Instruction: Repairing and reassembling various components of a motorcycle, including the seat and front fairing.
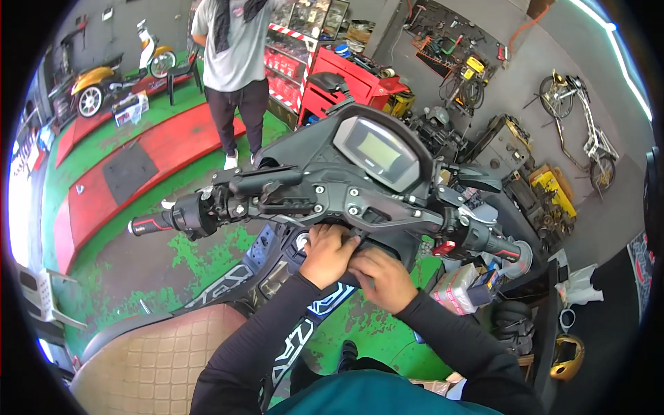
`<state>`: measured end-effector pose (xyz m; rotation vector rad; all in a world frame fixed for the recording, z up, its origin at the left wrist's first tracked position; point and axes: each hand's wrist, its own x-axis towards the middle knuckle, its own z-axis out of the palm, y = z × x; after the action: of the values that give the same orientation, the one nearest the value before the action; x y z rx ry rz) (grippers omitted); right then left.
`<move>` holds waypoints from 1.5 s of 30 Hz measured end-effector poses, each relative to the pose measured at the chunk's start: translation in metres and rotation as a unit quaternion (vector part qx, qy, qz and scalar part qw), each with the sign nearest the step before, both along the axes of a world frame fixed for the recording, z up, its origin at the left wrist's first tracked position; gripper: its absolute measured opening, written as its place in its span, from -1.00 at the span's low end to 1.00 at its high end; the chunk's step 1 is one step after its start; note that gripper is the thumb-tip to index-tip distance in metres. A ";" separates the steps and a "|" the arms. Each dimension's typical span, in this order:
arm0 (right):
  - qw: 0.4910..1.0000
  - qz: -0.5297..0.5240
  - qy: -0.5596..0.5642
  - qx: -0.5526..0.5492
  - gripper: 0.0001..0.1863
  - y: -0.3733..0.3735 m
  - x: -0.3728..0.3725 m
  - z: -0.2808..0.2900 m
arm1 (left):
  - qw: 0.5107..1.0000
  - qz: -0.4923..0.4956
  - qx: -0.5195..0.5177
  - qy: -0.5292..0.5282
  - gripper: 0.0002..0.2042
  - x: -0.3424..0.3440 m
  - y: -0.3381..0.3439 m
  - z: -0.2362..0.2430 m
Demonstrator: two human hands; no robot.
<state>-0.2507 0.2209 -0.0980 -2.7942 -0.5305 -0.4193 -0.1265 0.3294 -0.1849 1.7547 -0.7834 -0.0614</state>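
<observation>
Both my hands reach under the handlebar of a motor scooter, at the black front panel below the steering stem. My left hand [328, 252] lies bent against that panel, close to the round ignition lock [302, 242]; its fingertips are hidden under the handlebar clamp [335, 198]. Just right of it, my right hand [384, 278] has its fingers curled against the panel's lower edge. Whatever the fingers hold, if anything, cannot be made out. Above them sits the grey display [377, 153]. The left grip [150, 225] and right grip [501, 247] are untouched.
A tan quilted seat [152, 353] is at lower left. Beyond the handlebar a person [235, 52] stands beside a red ramp [138, 166]. A red tool cabinet [346, 86] stands behind. Boxes [460, 287] lie right of my right forearm, near a cluttered workbench [501, 149].
</observation>
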 end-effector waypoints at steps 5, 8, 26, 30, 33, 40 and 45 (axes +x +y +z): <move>0.973 0.001 -0.043 0.229 -0.89 0.009 -0.066 -0.012 | 0.989 0.107 0.102 0.022 -0.67 -0.013 -0.009 0.027; 0.831 -0.253 -0.140 0.475 -0.85 -0.022 -0.099 -0.039 | 0.990 0.103 0.086 0.052 -0.68 -0.009 -0.014 0.026; 0.667 -0.111 0.048 0.736 -0.89 -0.175 0.008 -0.130 | 0.976 0.091 0.168 0.103 -0.74 -0.001 -0.014 0.046; 0.933 -0.148 -0.203 0.257 -0.82 -0.155 0.024 -0.114 | 0.985 0.128 0.041 0.112 -0.77 -0.006 -0.023 0.023; 0.954 -0.157 -0.187 0.173 -0.77 -0.136 0.011 -0.065 | 0.985 0.120 -0.013 0.121 -0.79 -0.005 -0.019 0.012; 0.965 -0.158 -0.207 0.026 -0.63 -0.152 0.016 -0.074 | 0.963 0.158 0.025 0.217 -0.80 -0.020 -0.033 0.048; 0.950 -0.124 -0.236 0.165 -0.58 -0.155 0.033 -0.104 | 0.960 0.115 -0.022 0.254 -0.80 -0.027 -0.029 0.058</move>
<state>-0.2175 0.0663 -0.2024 -2.4323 -0.1699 -1.1352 -0.1536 0.3001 -0.1272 1.6732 -0.2046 -0.3222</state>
